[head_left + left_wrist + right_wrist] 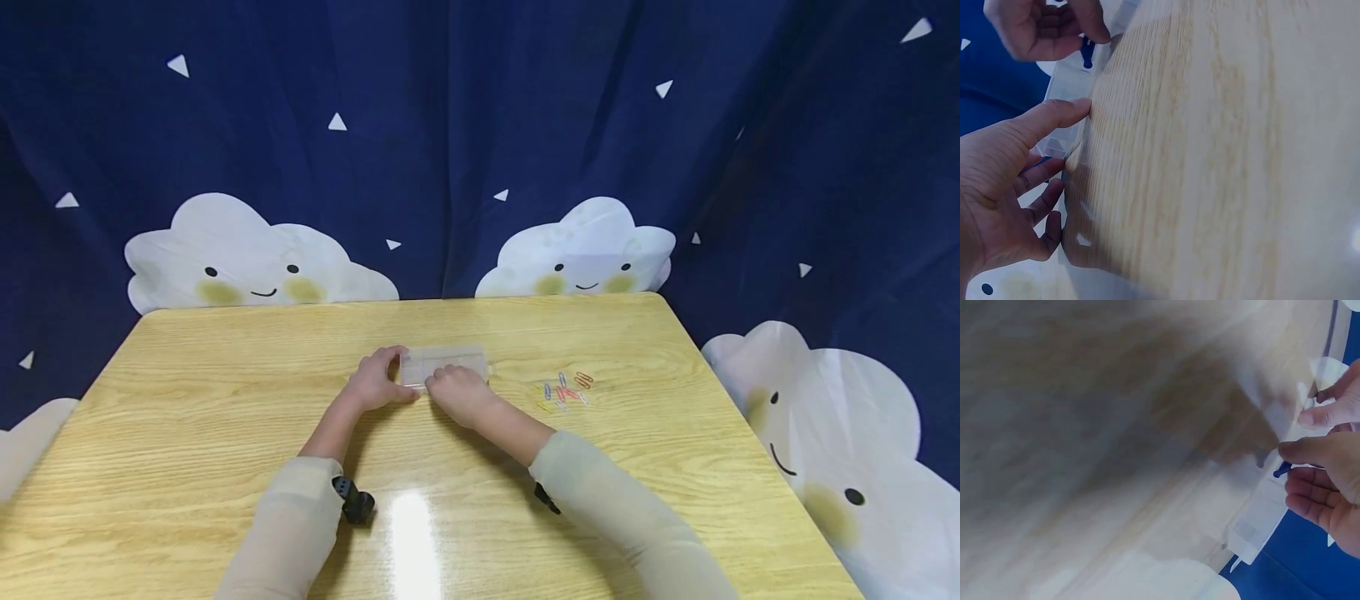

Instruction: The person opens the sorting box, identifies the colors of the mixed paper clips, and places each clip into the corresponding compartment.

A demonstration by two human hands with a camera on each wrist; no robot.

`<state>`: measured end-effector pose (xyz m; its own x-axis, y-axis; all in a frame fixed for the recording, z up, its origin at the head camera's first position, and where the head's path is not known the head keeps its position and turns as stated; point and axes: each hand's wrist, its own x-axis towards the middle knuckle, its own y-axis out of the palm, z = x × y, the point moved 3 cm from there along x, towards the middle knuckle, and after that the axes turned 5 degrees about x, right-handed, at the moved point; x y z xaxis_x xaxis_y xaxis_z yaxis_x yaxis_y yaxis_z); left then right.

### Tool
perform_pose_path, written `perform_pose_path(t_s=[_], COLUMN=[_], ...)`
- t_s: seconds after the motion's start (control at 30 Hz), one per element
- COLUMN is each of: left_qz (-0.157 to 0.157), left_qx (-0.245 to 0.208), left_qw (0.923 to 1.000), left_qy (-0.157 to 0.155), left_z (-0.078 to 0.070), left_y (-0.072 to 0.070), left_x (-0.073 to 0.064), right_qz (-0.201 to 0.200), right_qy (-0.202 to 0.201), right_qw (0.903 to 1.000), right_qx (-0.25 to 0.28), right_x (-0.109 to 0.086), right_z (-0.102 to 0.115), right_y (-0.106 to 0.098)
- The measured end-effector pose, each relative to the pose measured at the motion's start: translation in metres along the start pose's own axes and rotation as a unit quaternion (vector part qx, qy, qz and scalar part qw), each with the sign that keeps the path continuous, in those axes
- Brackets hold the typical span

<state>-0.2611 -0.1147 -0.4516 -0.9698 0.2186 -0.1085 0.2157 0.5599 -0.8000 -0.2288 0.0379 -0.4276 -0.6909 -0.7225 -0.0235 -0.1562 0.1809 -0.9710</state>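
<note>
**Clear box (442,357) crosswise, paper clips (562,392) off its right end**

From where I stand, the box lies flat towards the far side of the counter (225,433), its long axis running left to right, squarely in front of the person. The left hand (378,379) spans its left end, thumb at the near edge and fingers at the far corner, gripping it. The right hand (459,393) sits over the box's near edge, its fingers drawn in narrow; from the wrist views they seem to pinch a small dark blue piece (1088,53), though I cannot tell just what that is.

What matters most is the line to the right: the clips lie beyond the box's right end, apart from it, and the right hand is clearly the nearer one, with the left at the opposite end.

Counting up: one box, one dark blue piece, two blue clips in the scatter. The red or pink, white and yellow ones overlap too much for a sure number; perhaps nine or ten clips altogether.
</note>
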Motion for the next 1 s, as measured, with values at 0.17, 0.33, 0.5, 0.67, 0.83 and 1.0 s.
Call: perform_pose_path(t_s=[0.17, 0.33, 0.5, 0.67, 0.83, 1.0], left_qz=[-0.005, -0.006, -0.004, 0.003, -0.001, 0.0], left_qx=[0.003, 0.01, 0.003, -0.009, -0.018, -0.022], left_qw=[1.0, 0.9999, 1.0, 0.9999, 0.9998, 0.9997], left_qy=[-0.005, -0.01, -0.009, -0.013, -0.01, -0.013], left_z=[0.0, -0.002, -0.002, 0.0, 0.0, 0.003], left_y=[-0.002, -0.004, -0.003, -0.001, 0.001, 0.003], left_x=[0.004, 0.002, -0.001, 0.001, 0.001, 0.0], right_qz=[0.007, -0.017, -0.084, -0.164, -0.192, -0.204], right_qy=[-0.015, -0.019, -0.026, -0.016, 0.012, 0.047], right_qw=[0.9998, 0.9996, 0.9958, 0.9836, 0.9746, 0.9678], right_qx=[0.014, 0.013, 0.024, 0.073, 0.114, 0.14], right_x=[-0.008, -0.015, -0.024, -0.033, -0.04, -0.044], right_z=[-0.001, -0.001, -0.007, -0.021, -0.038, -0.05], right_y=[0.002, 0.001, 0.0, -0.001, 0.003, 0.006])
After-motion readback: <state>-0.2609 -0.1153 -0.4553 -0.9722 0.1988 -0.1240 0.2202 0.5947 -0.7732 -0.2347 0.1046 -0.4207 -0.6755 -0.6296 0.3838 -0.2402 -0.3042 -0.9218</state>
